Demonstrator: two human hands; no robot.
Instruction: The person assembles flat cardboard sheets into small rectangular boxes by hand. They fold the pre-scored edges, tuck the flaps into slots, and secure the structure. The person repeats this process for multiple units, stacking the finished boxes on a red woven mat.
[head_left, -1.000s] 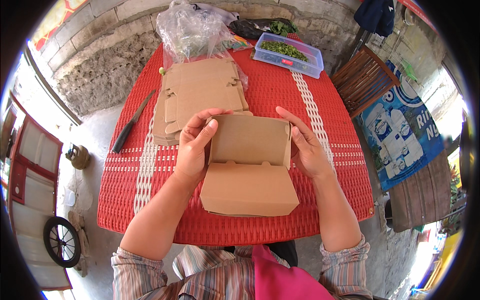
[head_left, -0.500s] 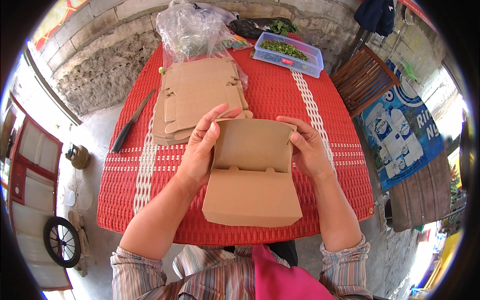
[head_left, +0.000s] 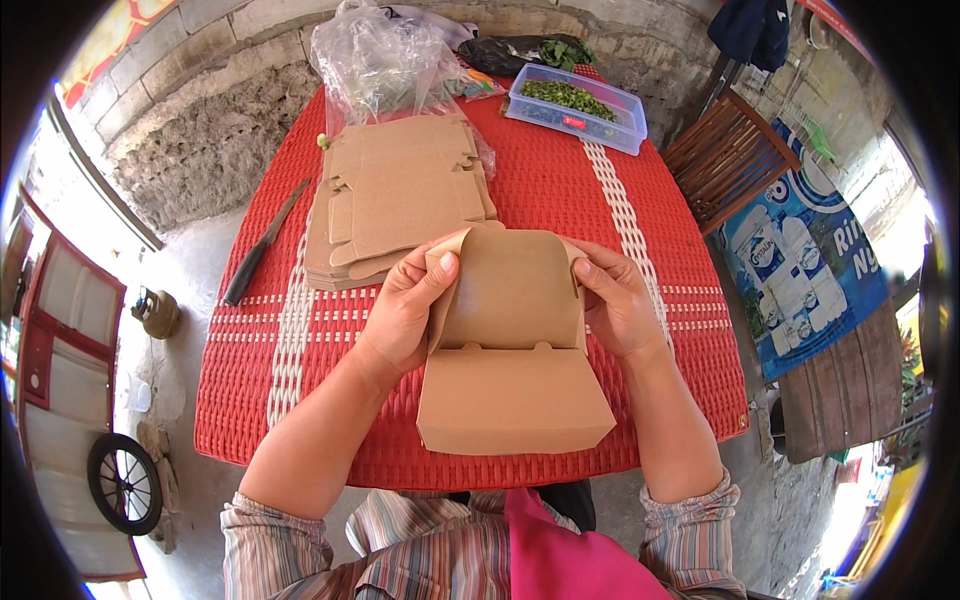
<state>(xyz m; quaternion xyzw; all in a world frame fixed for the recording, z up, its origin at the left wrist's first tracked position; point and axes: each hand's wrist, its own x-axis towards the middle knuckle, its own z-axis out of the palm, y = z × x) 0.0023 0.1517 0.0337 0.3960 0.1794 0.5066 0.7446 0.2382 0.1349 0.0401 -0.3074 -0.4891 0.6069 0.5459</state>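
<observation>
**Over the red table: a cardboard box held half-formed in both hands**

Over the near half of the red woven table [head_left: 560, 200], I hold a brown cardboard box [head_left: 505, 370] between my two hands. My left hand [head_left: 405, 310] clamps the box's left wall, thumb pressed on the inner face and the other fingers behind it; this grip is closed on the cardboard. My right hand [head_left: 615, 300] holds the right wall in the same way, its grip likewise closed on the box. The box's open mouth faces up and toward me. One wide panel stands nearly upright on the far side, with its top edge curled; the other wide panel slopes down toward my body. The long axis of the box runs left to right, across my view.

Just beyond the left hand lies a stack of flat cardboard blanks [head_left: 400, 200]. A dark-handled knife [head_left: 262, 245] lies near the table's left edge, pointing away from me. At the far end sit a clear plastic bag [head_left: 385, 60] and a clear tub of green leaves [head_left: 575, 105].
</observation>
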